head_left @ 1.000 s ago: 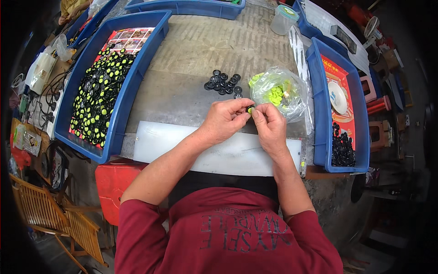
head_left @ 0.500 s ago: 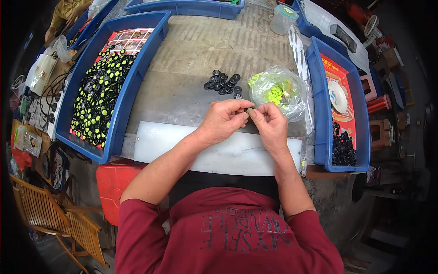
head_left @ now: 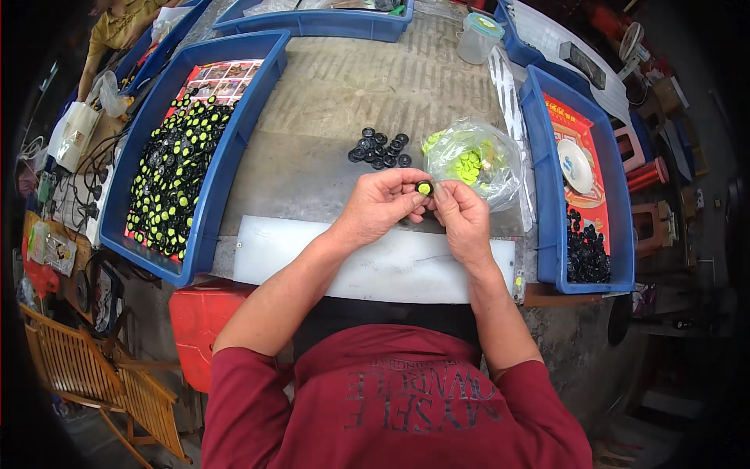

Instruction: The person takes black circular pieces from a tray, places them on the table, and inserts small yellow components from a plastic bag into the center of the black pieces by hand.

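A small round black piece with a yellow-green centre [head_left: 424, 188] is pinched in the fingers of my left hand [head_left: 376, 209], its coloured face turned up. My right hand [head_left: 464, 217] is closed with thumb and fingertips at the right edge of the same piece; whether anything else is in that pinch is hidden. Just beyond my hands lies a loose cluster of plain black round pieces [head_left: 379, 149]. To its right, a clear plastic bag [head_left: 506, 173] sits open around many flat yellow-green discs [head_left: 468, 166].
A white board [head_left: 312, 262] lies along the table's near edge, under my forearms. A blue tray [head_left: 205, 219] at left holds many black pieces with green centres. In the right blue tray [head_left: 539, 227] are black pieces [head_left: 587, 254] and a white dish [head_left: 576, 166]. Another person's arm shows far left.
The piece between my fingers has tilted up, so its black rim and green centre now show. My hands stay close together, and the view has shifted slightly.
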